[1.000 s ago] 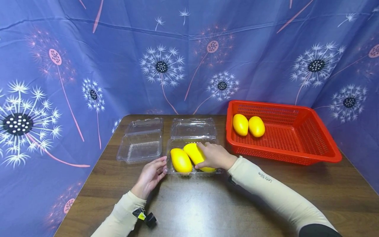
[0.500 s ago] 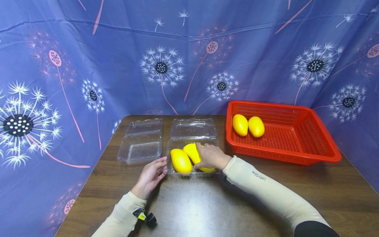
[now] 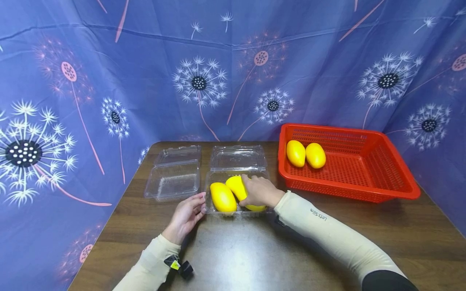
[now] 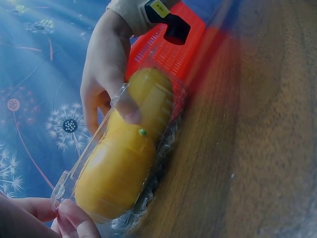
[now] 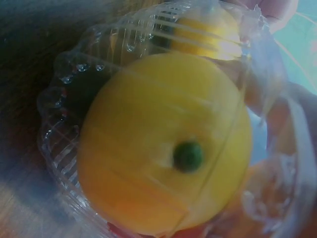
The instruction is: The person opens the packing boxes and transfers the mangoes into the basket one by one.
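A clear plastic clamshell container (image 3: pixel 238 158) lies open with its lid folded back, holding two yellow mangoes. The left mango (image 3: pixel 223 197) sits in the container's left half. Around the right mango (image 3: pixel 236 186), which lies slantwise, curl the thumb and fingers of my right hand (image 3: pixel 261 191); that hand hides part of it. In the right wrist view, the mango's (image 5: pixel 143 124) green stem tip shows through the plastic wall. My left hand (image 3: pixel 186 213) pinches the container's left front rim between thumb and fingers, as the left wrist view shows.
Left of it stands a second clear clamshell (image 3: pixel 172 180), lid folded back. A red perforated basket (image 3: pixel 349 194) at the right back holds two more mangoes (image 3: pixel 296 153). The wooden table (image 3: pixel 233 258) ends at a blue dandelion-print cloth (image 3: pixel 145 60) behind.
My right hand and forearm have shifted slightly left over the right mango, then stayed put. The left hand, the mangoes and the containers hold their places.
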`<state>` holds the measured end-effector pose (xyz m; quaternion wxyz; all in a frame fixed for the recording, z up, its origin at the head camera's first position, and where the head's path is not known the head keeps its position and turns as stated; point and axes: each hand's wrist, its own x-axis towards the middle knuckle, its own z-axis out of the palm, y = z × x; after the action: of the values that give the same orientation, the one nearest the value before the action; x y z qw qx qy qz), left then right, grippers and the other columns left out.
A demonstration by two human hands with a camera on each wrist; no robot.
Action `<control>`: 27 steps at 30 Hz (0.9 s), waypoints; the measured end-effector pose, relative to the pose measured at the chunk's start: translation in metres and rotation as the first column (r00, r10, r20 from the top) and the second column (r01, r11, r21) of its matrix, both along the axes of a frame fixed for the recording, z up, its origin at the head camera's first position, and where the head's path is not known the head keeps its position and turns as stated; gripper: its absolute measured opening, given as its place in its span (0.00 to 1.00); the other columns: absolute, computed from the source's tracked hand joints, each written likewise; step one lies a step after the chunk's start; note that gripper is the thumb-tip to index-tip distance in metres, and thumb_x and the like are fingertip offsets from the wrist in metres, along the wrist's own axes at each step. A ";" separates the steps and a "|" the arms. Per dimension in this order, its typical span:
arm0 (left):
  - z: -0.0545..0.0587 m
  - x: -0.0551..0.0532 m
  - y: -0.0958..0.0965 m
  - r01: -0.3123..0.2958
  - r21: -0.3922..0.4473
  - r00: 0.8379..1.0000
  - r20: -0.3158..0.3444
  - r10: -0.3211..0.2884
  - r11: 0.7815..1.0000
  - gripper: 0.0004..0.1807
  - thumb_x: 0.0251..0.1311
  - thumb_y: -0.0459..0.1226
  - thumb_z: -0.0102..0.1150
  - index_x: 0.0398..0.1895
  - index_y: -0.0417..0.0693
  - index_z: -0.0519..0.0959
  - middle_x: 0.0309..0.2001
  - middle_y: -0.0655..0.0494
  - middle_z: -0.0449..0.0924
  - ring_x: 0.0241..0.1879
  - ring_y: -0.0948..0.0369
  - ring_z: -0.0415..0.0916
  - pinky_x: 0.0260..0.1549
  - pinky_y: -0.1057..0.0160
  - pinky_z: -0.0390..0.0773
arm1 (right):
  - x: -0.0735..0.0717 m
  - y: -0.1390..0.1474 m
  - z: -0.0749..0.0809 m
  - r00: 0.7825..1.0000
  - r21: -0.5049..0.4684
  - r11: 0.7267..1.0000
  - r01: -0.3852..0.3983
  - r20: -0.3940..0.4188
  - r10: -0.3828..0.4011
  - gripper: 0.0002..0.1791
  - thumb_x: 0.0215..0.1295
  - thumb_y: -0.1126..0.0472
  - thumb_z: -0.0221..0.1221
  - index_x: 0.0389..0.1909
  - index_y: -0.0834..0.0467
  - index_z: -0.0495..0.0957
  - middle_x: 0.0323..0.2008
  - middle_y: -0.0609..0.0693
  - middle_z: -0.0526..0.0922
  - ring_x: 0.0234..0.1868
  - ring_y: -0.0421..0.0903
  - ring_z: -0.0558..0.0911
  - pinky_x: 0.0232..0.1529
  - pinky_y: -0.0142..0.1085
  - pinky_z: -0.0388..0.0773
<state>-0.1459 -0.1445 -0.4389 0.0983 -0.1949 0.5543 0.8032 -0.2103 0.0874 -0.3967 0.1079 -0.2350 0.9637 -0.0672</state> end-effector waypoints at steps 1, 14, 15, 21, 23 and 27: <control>0.000 0.000 0.000 -0.001 0.001 1.000 0.001 0.001 1.000 0.21 0.66 0.28 0.49 0.62 0.31 0.67 0.31 0.62 0.76 0.26 0.70 0.71 0.30 0.75 0.74 | 0.000 0.000 0.000 1.000 -0.004 1.000 0.001 0.003 -0.001 0.54 0.46 0.39 0.70 0.69 0.61 0.59 0.49 0.62 0.80 0.45 0.57 0.81 0.43 0.50 0.80; 0.004 0.000 0.000 -0.005 0.013 1.000 0.004 0.005 1.000 0.19 0.66 0.28 0.50 0.59 0.33 0.69 0.30 0.62 0.76 0.26 0.70 0.71 0.30 0.74 0.75 | -0.001 0.002 0.012 0.999 -0.082 0.997 0.014 0.031 -0.012 0.50 0.46 0.42 0.71 0.66 0.61 0.61 0.40 0.57 0.79 0.38 0.52 0.78 0.38 0.43 0.78; 0.005 0.000 0.000 -0.004 0.012 1.000 0.002 0.004 1.000 0.19 0.66 0.28 0.50 0.59 0.32 0.68 0.31 0.62 0.76 0.26 0.70 0.71 0.30 0.74 0.75 | -0.001 0.002 0.014 0.999 -0.086 0.996 0.016 0.030 -0.013 0.50 0.47 0.42 0.71 0.66 0.61 0.61 0.41 0.57 0.79 0.39 0.52 0.78 0.40 0.44 0.78; 0.004 0.001 -0.001 0.004 0.014 1.000 0.001 -0.004 1.000 0.20 0.66 0.28 0.50 0.61 0.32 0.67 0.31 0.61 0.76 0.26 0.69 0.71 0.30 0.74 0.75 | -0.001 0.003 0.016 1.000 -0.091 0.996 0.014 0.028 -0.012 0.51 0.47 0.42 0.70 0.67 0.61 0.60 0.47 0.59 0.80 0.44 0.54 0.79 0.48 0.48 0.79; 0.003 0.001 -0.001 0.005 0.019 1.000 0.004 -0.005 1.000 0.20 0.66 0.28 0.50 0.61 0.32 0.68 0.31 0.61 0.75 0.26 0.69 0.71 0.30 0.74 0.75 | -0.001 0.004 0.017 1.000 -0.086 0.996 0.013 0.024 -0.011 0.51 0.48 0.42 0.70 0.68 0.61 0.60 0.48 0.60 0.80 0.45 0.54 0.79 0.49 0.48 0.79; 0.003 0.002 -0.001 0.002 0.020 1.000 0.000 -0.002 1.000 0.20 0.66 0.28 0.50 0.60 0.32 0.69 0.31 0.61 0.76 0.26 0.69 0.71 0.30 0.74 0.75 | -0.001 0.003 0.019 1.000 -0.079 0.997 0.004 0.016 -0.003 0.51 0.47 0.43 0.70 0.68 0.61 0.60 0.45 0.59 0.80 0.42 0.53 0.78 0.45 0.47 0.79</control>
<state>-0.1441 -0.1457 -0.4360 0.1013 -0.1934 0.5463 0.8087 -0.2113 0.0905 -0.3774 0.1061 -0.2370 0.9597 -0.1072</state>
